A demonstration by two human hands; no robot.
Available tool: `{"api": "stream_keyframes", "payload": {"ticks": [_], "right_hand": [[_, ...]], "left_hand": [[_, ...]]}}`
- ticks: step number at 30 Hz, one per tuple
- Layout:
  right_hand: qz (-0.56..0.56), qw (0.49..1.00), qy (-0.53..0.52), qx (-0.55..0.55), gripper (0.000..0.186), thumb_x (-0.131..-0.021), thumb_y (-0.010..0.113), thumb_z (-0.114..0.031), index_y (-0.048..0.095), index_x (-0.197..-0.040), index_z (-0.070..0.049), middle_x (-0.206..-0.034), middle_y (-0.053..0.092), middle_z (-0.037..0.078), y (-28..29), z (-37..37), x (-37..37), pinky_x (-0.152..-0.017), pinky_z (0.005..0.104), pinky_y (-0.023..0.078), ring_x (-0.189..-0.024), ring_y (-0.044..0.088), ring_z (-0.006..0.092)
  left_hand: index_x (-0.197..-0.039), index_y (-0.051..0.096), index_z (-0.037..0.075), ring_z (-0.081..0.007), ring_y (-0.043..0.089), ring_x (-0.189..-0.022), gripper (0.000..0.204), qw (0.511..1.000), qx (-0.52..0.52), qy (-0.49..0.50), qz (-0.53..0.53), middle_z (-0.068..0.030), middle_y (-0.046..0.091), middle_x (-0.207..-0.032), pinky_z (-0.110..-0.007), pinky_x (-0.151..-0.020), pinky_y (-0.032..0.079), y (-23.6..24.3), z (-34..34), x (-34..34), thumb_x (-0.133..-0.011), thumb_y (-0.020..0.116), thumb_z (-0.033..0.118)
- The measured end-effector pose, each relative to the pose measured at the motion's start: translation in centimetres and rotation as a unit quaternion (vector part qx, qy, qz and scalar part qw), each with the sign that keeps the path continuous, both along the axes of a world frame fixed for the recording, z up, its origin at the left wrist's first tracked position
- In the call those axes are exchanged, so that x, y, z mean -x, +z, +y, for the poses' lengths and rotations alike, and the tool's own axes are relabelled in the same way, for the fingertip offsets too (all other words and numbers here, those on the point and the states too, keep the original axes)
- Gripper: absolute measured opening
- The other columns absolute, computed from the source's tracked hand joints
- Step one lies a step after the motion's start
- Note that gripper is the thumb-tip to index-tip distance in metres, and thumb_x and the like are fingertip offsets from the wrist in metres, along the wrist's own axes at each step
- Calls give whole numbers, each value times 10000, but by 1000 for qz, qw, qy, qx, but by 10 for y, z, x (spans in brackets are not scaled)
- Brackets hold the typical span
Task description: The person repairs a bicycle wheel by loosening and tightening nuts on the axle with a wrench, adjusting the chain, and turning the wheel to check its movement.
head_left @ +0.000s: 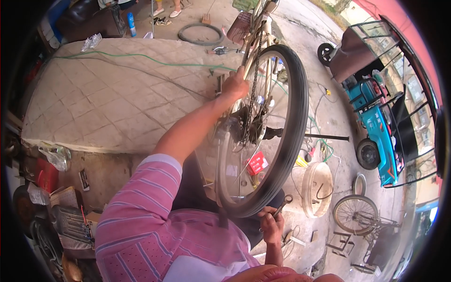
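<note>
A bicycle stands in front of me with its black-tyred wheel toward me. The wheel's spokes are smeared, and a chain runs down beside the frame. My left hand is stretched forward and closed round a pale frame tube near the chain; its fingertips are partly hidden. Low at the wheel's near edge, my right hand grips a metal wrench whose ring-like end points up and away. That hand is close to the tyre; whether it touches is unclear.
A white bucket and a red box sit near the wheel. To the right are a loose bicycle wheel and a blue three-wheeled vehicle. A green hose crosses the raised tiled slab on the left.
</note>
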State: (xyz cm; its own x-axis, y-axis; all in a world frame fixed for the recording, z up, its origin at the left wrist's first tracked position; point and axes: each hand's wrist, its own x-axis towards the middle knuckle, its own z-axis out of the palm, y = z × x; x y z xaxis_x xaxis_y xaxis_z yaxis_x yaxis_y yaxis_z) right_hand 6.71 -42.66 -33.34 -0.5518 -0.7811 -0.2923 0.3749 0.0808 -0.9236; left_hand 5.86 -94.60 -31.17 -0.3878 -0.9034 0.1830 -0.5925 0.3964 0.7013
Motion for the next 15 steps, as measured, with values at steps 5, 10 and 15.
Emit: {"api": "stream_keyframes", "payload": {"ticks": [5,10,15], "right_hand": [[36,999,-3,8,329,-951,612,-171,578,-1188,54,-905,693,133,6,-7,5,-446,194,323,-501,411,42],[10,1000,-17,8,410,-938,672,-245,597,-1209,54,-873,687,91,3,-6,3,-442,192,335,-516,427,28],[-10,999,-32,19,387,-949,654,-218,586,-1211,58,-846,675,88,4,-12,-2,-429,195,314,-504,409,28]], "left_hand": [[-1496,358,139,-471,568,-1178,624,999,-16,2,32,-296,516,-1315,-535,-998,466,3,3,-1,-939,612,260],[-1488,371,146,-467,571,-1174,620,999,-27,8,33,-293,524,-1303,-531,-989,472,1,0,0,-934,622,263],[-1486,375,144,-466,574,-1169,623,999,-19,9,35,-288,533,-1293,-529,-981,477,2,2,0,-929,627,267]]}}
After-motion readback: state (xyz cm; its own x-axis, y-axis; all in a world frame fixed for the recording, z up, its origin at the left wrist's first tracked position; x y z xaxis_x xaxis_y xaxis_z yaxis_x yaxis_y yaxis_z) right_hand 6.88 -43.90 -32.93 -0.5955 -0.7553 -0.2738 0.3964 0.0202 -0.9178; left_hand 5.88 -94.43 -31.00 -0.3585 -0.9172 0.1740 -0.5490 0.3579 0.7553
